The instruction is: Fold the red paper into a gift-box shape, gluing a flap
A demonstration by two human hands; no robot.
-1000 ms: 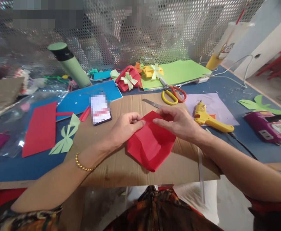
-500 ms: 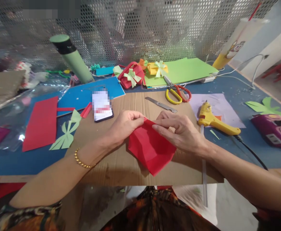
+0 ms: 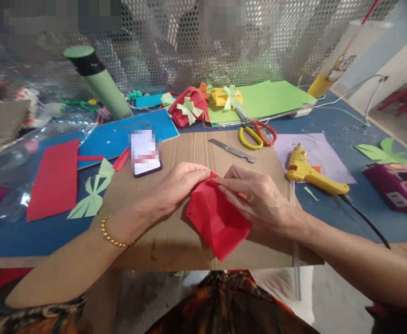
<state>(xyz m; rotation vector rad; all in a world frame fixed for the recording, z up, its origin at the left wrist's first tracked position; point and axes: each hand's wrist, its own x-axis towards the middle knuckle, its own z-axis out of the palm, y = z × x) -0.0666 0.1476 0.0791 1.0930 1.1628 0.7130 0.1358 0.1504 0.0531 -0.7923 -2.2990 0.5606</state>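
A creased piece of red paper is held over the cardboard sheet, one corner pointing toward me. At its upper left edge my left hand is closed, thumb and fingers pinching the paper. My right hand grips the upper right edge, its thumb and index finger on a small fold near the left fingertips. Beyond the hands, a flat metal blade and scissors with yellow and red handles lie on the cardboard.
To the right a yellow glue gun rests on purple paper, its cord trailing off. A phone lies left of centre. A green bottle, red paper bag with a bow and green sheets stand behind. A tall cup is back right.
My right fingers have shifted slightly, and the upper edge of the red paper now shows a small fold under them. The paper's lower corner has come a little nearer to me.
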